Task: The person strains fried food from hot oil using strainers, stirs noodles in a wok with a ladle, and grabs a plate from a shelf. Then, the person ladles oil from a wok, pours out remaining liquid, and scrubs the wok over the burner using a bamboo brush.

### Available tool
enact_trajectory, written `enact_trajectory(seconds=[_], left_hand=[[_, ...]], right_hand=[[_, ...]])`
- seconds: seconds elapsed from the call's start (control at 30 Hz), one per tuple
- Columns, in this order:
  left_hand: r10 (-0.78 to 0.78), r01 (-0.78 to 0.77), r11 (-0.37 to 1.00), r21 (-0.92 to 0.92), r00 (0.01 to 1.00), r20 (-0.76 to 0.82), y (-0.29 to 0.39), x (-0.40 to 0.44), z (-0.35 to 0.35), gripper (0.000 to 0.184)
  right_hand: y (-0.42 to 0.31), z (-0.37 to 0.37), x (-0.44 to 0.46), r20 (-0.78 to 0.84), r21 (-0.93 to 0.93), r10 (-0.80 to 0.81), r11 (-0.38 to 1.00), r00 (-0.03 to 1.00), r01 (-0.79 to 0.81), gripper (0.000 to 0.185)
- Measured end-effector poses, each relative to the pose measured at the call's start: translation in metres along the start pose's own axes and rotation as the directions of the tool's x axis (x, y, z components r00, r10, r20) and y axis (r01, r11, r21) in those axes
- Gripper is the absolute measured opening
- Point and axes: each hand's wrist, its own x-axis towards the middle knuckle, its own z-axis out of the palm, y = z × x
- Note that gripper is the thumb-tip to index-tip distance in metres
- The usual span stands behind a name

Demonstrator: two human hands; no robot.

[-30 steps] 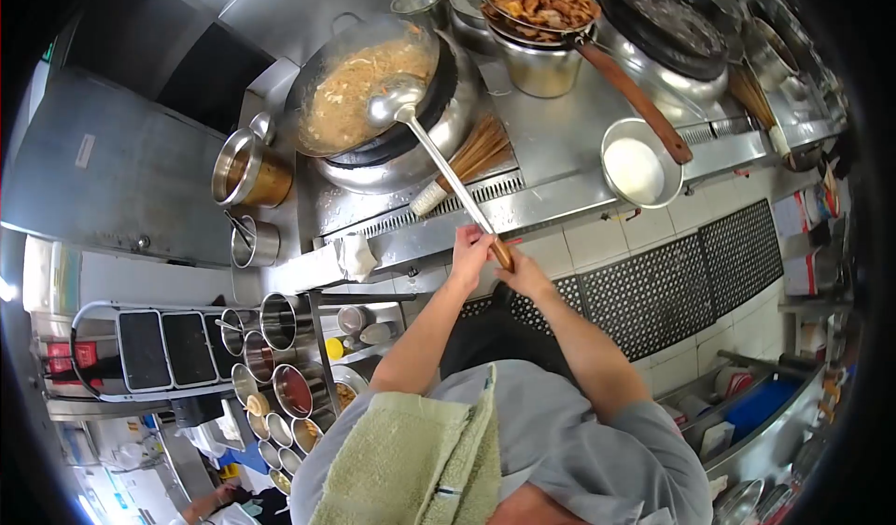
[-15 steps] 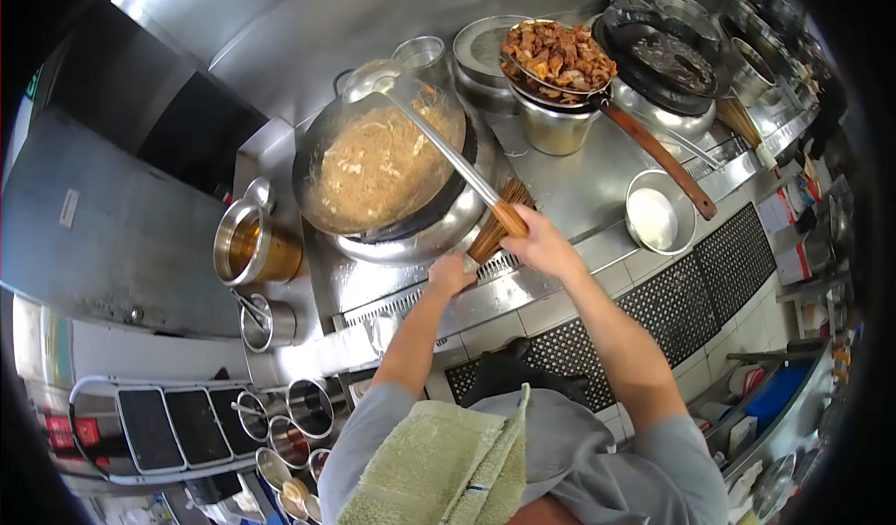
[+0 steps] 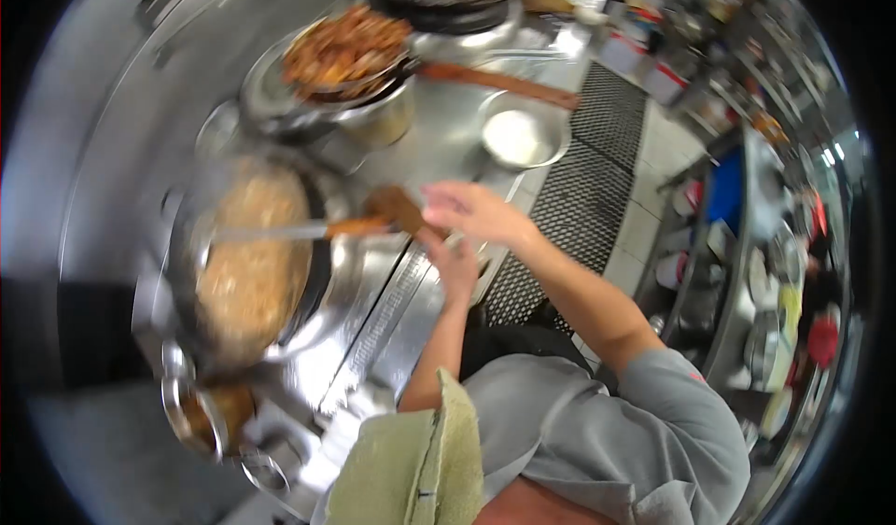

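My left hand (image 3: 452,258) is closed round the lower end of the bamboo brush (image 3: 396,210), whose brown bristles point up and left. Just above it, my right hand (image 3: 478,213) is blurred, its fingers apart and holding nothing visible. The ladle (image 3: 280,232) lies across the wok (image 3: 322,245), its wooden grip close to the brush and free of both hands. Pale brown food (image 3: 250,268) in liquid fills the wok.
A strainer of browned pieces (image 3: 345,51) sits on a metal pot (image 3: 378,124), its wooden handle (image 3: 499,84) reaching right. Beside it is a bowl of white contents (image 3: 515,139). Metal pots (image 3: 220,418) stand at the lower left.
The view has swung right. My right hand has let go of the ladle, which now rests on the wok. My left hand has lifted the brush from the stove edge.
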Motion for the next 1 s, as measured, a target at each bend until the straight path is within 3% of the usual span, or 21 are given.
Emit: enact_trajectory(seconds=[0.03,0.07,0.17,0.23,0.27,0.37,0.4,0.47,0.53,0.57,0.67,0.73,0.77,0.8,0.87,0.9,0.93,0.97,1.0], left_hand=[[-0.056,0.056,0.998,0.005,0.998,-0.017,0.001,-0.004,-0.002,0.082],[-0.113,0.113,0.993,-0.03,0.994,-0.004,0.008,-0.007,-0.01,0.082],[-0.136,0.126,0.983,0.131,0.988,0.07,-0.018,0.005,-0.005,0.085],[-0.175,0.143,0.968,0.204,0.973,0.148,-0.032,0.02,0.0,0.09],[-0.136,0.084,0.968,0.235,0.968,0.211,-0.031,0.027,0.011,0.088],[0.104,-0.241,0.935,0.262,0.889,0.447,0.016,0.021,0.057,0.085],[0.188,-0.357,0.902,0.244,0.832,0.523,0.037,0.008,0.071,0.083],[0.326,-0.559,0.809,0.182,0.683,0.653,0.081,-0.025,0.09,0.081],[0.381,-0.688,0.717,0.112,0.521,0.764,0.117,-0.059,0.101,0.079],[0.388,-0.736,0.674,0.068,0.43,0.815,0.135,-0.079,0.106,0.078],[0.349,-0.839,0.54,-0.072,0.146,0.926,0.182,-0.125,0.124,0.075],[0.315,-0.872,0.456,-0.176,-0.027,0.949,0.211,-0.164,0.139,0.073],[0.292,-0.878,0.421,-0.227,-0.106,0.951,0.224,-0.186,0.147,0.072],[0.267,-0.881,0.382,-0.278,-0.183,0.946,0.236,-0.207,0.157,0.071],[0.237,-0.863,0.325,-0.387,-0.322,0.917,0.259,-0.256,0.182,0.069],[0.312,-0.793,0.361,-0.491,-0.394,0.865,0.266,-0.281,0.203,0.065],[0.327,-0.687,0.416,-0.596,-0.498,0.803,0.298,-0.314,0.195,0.063],[0.392,-0.649,0.267,-0.713,-0.603,0.695,0.322,-0.344,0.184,0.05],[0.385,-0.649,0.268,-0.712,-0.605,0.697,0.334,-0.37,0.188,0.05]], right_hand=[[0.005,-0.018,-0.035,-0.071,0.032,0.016,0.999,0.997,-0.014,0.056],[0.012,-0.036,-0.069,-0.082,0.055,0.147,0.988,0.986,-0.143,0.053],[0.053,-0.062,-0.184,-0.236,0.117,0.424,0.906,0.874,-0.408,0.047],[0.057,-0.07,-0.26,-0.348,0.004,0.526,0.829,0.776,-0.559,0.048],[0.051,-0.072,-0.299,-0.404,-0.009,0.584,0.767,0.704,-0.641,0.047],[0.005,-0.09,-0.408,-0.639,-0.026,0.536,0.702,0.552,-0.712,0.045],[-0.024,-0.095,-0.446,-0.715,-0.025,0.499,0.681,0.489,-0.732,0.046],[-0.11,-0.102,-0.52,-0.876,0.076,0.422,0.599,0.233,-0.797,0.043],[-0.183,-0.09,-0.602,-0.991,0.013,0.129,0.422,0.045,-0.906,0.041],[-0.225,-0.08,-0.639,-0.997,0.083,0.046,0.471,-0.07,-0.878,0.036],[-0.329,-0.045,-0.729,-0.907,0.202,-0.315,0.258,-0.28,-0.945,0.036],[-0.38,-0.013,-0.815,-0.769,0.44,-0.541,-0.061,-0.341,-0.896,0.03],[-0.4,0.005,-0.86,-0.713,0.593,-0.597,-0.235,-0.368,-0.77,0.03],[-0.413,0.029,-0.899,-0.743,0.598,-0.596,-0.387,-0.304,-0.702,0.029],[-0.405,0.066,-0.965,-0.748,0.611,-0.562,-0.376,-0.352,-0.697,0.032],[-0.403,0.072,-0.971,-0.744,0.618,-0.564,-0.375,-0.359,-0.691,0.032],[-0.4,0.075,-0.966,-0.718,0.68,-0.474,-0.321,-0.51,-0.659,0.033],[-0.396,0.077,-0.96,-0.67,0.74,-0.363,-0.269,-0.647,-0.616,0.037],[-0.396,0.077,-0.957,-0.669,0.742,-0.358,-0.271,-0.651,-0.613,0.037]])
